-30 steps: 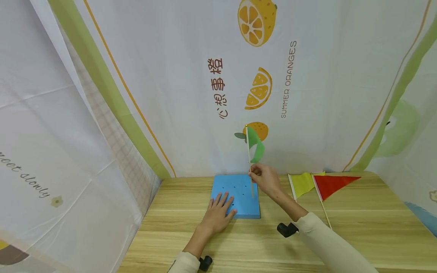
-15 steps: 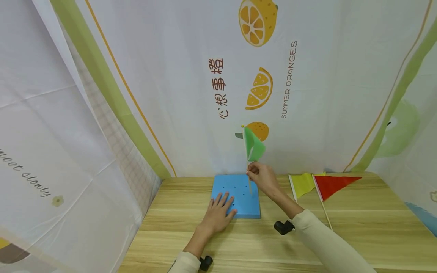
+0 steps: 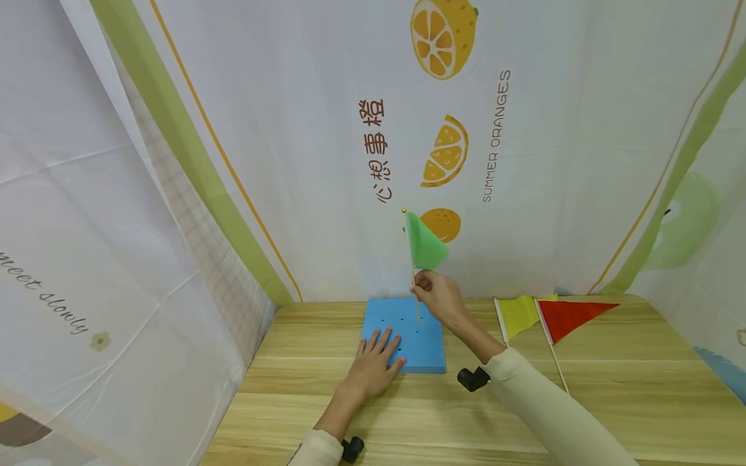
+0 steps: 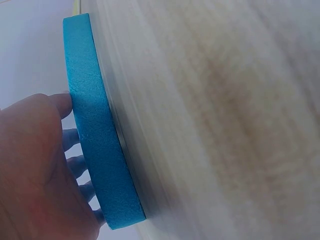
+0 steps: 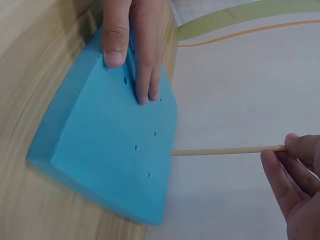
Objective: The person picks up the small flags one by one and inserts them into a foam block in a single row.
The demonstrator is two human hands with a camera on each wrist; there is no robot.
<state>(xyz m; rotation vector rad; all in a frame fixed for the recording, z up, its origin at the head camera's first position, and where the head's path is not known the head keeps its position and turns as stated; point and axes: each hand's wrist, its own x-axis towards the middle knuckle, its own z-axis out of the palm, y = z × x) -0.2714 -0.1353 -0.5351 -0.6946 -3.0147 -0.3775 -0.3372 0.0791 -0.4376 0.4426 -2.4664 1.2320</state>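
Leaning slightly left, the green flag point(image 3: 427, 244) points bare end down.

A small screened-off nook

A wood-grain table point(image 3: 303, 395) meets a white cloth point(image 3: 291, 162) printed with oranges point(image 3: 449, 155), Chinese characters point(image 3: 375, 144) and the words "SUMMER ORANGES" point(image 3: 497, 136). More printed cloth point(image 3: 70, 194) hangs at both sides, lettered "meet slowly" on the left. It looks like a makeshift booth; whether a home, lab or office lies beyond cannot be told
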